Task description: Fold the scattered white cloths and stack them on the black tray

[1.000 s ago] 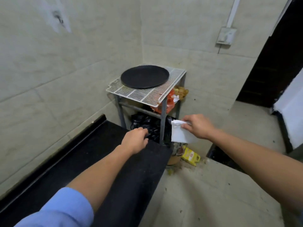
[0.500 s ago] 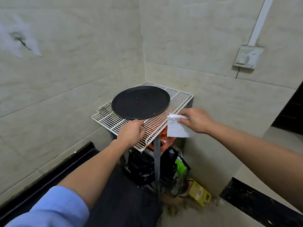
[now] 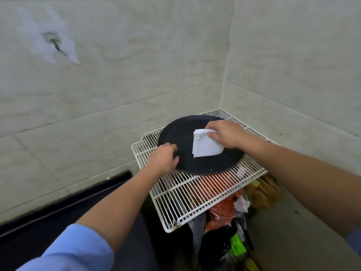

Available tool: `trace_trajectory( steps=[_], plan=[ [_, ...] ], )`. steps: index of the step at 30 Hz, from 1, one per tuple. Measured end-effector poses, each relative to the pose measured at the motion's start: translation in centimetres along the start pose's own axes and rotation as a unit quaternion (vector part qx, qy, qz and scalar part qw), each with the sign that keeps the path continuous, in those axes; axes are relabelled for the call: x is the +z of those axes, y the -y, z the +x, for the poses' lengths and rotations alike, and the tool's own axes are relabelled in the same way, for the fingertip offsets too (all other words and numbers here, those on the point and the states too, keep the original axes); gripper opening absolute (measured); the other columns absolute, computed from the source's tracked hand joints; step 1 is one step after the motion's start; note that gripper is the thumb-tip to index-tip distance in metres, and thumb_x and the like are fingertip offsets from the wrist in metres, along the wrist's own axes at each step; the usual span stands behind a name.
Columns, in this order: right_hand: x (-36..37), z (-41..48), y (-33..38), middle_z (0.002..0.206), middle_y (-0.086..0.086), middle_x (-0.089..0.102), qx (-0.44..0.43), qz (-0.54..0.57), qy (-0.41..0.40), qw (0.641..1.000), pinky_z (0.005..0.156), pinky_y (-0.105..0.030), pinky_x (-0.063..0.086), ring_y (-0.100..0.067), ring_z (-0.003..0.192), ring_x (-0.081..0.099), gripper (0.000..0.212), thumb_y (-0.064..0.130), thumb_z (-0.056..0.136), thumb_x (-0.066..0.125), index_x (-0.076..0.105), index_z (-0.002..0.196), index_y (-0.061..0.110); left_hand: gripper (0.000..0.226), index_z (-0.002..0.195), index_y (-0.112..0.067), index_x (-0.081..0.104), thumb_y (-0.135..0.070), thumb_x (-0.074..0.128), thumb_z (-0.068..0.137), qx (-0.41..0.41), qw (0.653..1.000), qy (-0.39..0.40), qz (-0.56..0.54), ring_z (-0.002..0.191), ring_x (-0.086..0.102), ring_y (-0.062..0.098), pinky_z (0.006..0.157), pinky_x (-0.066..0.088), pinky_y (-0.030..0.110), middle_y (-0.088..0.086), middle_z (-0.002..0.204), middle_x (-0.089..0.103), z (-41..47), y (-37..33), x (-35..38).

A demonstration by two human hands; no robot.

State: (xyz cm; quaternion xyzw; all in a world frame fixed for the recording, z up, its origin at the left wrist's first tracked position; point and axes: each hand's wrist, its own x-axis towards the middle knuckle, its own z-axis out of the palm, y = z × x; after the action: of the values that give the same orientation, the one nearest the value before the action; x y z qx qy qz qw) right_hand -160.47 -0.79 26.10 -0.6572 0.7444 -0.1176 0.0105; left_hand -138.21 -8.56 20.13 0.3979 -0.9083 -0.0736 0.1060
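White cloth (image 3: pixel 205 149) x1, pinched by R hand (image 3: pixel 224 133) over 1 black tray (image 3: pixel 195 167), L hand (image 3: pixel 163 160) gripping rim

worn: light blue top, kinda soft knit look | left sleeve (image 3: pixel 64 249): pushed up near the elbow, cuff bunched | right sleeve (image 3: pixel 354 238): just a blue sliver at the frame edge | forearms, left hand (image 3: pixel 163 159) and right hand (image 3: pixel 224 133): bare

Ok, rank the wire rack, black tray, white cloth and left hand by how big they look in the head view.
1. wire rack
2. black tray
3. white cloth and left hand: these look about alike, so they are not ranked.
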Motion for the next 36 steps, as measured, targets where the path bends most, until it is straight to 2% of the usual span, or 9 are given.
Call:
trace_trajectory(
  steps=[6, 12, 16, 20, 23, 25, 28, 31, 36],
  plan=[
    [3.7, 9.4, -1.4, 0.118, 0.002, 0.062, -0.020, -0.003, 0.081, 0.996, 0.082, -0.038, 0.047, -0.022, 0.104, 0.057, 0.027, 0.026, 0.095, 0.045, 0.059, 0.117, 0.030, 0.031, 0.116, -0.016, 0.057, -0.032, 0.053, 0.090, -0.010, 1.000, 0.020, -0.005, 0.105, 0.055, 0.027, 0.084, 0.049, 0.041, 0.005, 0.112, 0.057, 6.4, 2.1, 1.9],
    [7.2, 16.9, -3.3, 0.123, -0.002, 0.060, -0.005, -0.014, 0.108, 0.994, 0.077, -0.033, 0.039, -0.025, 0.108, 0.056, 0.030, 0.023, 0.096, 0.043, 0.057, 0.122, 0.027, 0.031, 0.116, -0.015, 0.056, -0.032, 0.051, 0.090, -0.001, 1.000, 0.027, 0.010, 0.106, 0.051, 0.028, 0.088, 0.044, 0.041, 0.007, 0.112, 0.056, 9.1, 3.6, 4.3],
    [9.3, 20.2, -4.4, 0.126, -0.005, 0.059, 0.005, -0.026, 0.116, 0.993, 0.083, -0.035, 0.041, -0.028, 0.109, 0.056, 0.031, 0.022, 0.097, 0.042, 0.057, 0.123, 0.024, 0.032, 0.115, -0.015, 0.057, -0.033, 0.051, 0.090, -0.007, 1.000, -0.001, 0.003, 0.105, 0.048, 0.026, 0.090, 0.043, 0.040, 0.005, 0.112, 0.054, 9.3, 4.0, 5.8],
    [11.0, 21.1, -5.2, 0.127, -0.007, 0.058, 0.008, -0.040, 0.078, 0.996, 0.088, -0.037, 0.040, -0.030, 0.113, 0.053, 0.031, 0.025, 0.096, 0.044, 0.056, 0.125, 0.023, 0.030, 0.109, -0.013, 0.061, -0.033, 0.051, 0.089, -0.001, 0.999, -0.041, 0.008, 0.098, 0.050, 0.026, 0.083, 0.041, 0.040, 0.006, 0.107, 0.055, 8.9, 4.1, 6.6],
    [12.0, 20.3, -5.4, 0.128, -0.009, 0.052, -0.034, -0.092, 0.002, 0.995, 0.091, -0.042, 0.038, -0.030, 0.116, 0.047, 0.037, 0.030, 0.095, 0.050, 0.052, 0.130, 0.019, 0.028, 0.105, -0.013, 0.063, -0.031, 0.052, 0.088, -0.007, 0.998, -0.053, 0.013, 0.095, 0.051, 0.026, 0.079, 0.041, 0.039, 0.006, 0.104, 0.055, 8.8, 3.9, 6.8],
    [12.4, 19.1, -5.1, 0.134, -0.008, 0.048, -0.058, -0.070, -0.027, 0.995, 0.096, -0.043, 0.035, -0.030, 0.121, 0.043, 0.041, 0.034, 0.096, 0.049, 0.050, 0.133, 0.019, 0.027, 0.105, -0.013, 0.063, -0.030, 0.053, 0.088, -0.014, 0.998, -0.055, 0.015, 0.095, 0.051, 0.027, 0.078, 0.041, 0.039, 0.006, 0.104, 0.055, 8.8, 3.5, 6.8],
    [13.5, 17.5, -5.0, 0.152, -0.007, 0.033, -0.079, -0.020, 0.028, 0.996, 0.108, -0.045, 0.027, -0.028, 0.139, 0.029, 0.048, 0.044, 0.098, 0.041, 0.043, 0.141, 0.022, 0.028, 0.108, -0.013, 0.062, -0.031, 0.051, 0.090, -0.039, 0.998, -0.047, 0.014, 0.098, 0.050, 0.026, 0.082, 0.041, 0.039, 0.005, 0.107, 0.054, 8.7, 2.8, 6.7],
    [14.2, 16.9, -5.3, 0.157, -0.006, 0.025, -0.090, -0.025, 0.054, 0.994, 0.115, -0.041, 0.017, -0.024, 0.146, 0.018, 0.050, 0.047, 0.100, 0.034, 0.039, 0.143, 0.022, 0.031, 0.112, -0.014, 0.060, -0.033, 0.049, 0.092, -0.055, 0.998, -0.033, 0.020, 0.102, 0.049, 0.025, 0.087, 0.041, 0.039, 0.005, 0.112, 0.053, 8.3, 2.1, 6.6],
    [12.7, 17.3, -4.6, 0.155, -0.007, 0.028, -0.086, -0.036, 0.070, 0.993, 0.113, -0.045, 0.021, -0.027, 0.143, 0.021, 0.050, 0.046, 0.100, 0.035, 0.040, 0.143, 0.021, 0.034, 0.116, -0.012, 0.059, -0.032, 0.053, 0.089, -0.074, 0.996, -0.048, 0.012, 0.105, 0.049, 0.026, 0.093, 0.042, 0.040, 0.006, 0.115, 0.054, 5.8, 1.6, 5.3]
  ],
)
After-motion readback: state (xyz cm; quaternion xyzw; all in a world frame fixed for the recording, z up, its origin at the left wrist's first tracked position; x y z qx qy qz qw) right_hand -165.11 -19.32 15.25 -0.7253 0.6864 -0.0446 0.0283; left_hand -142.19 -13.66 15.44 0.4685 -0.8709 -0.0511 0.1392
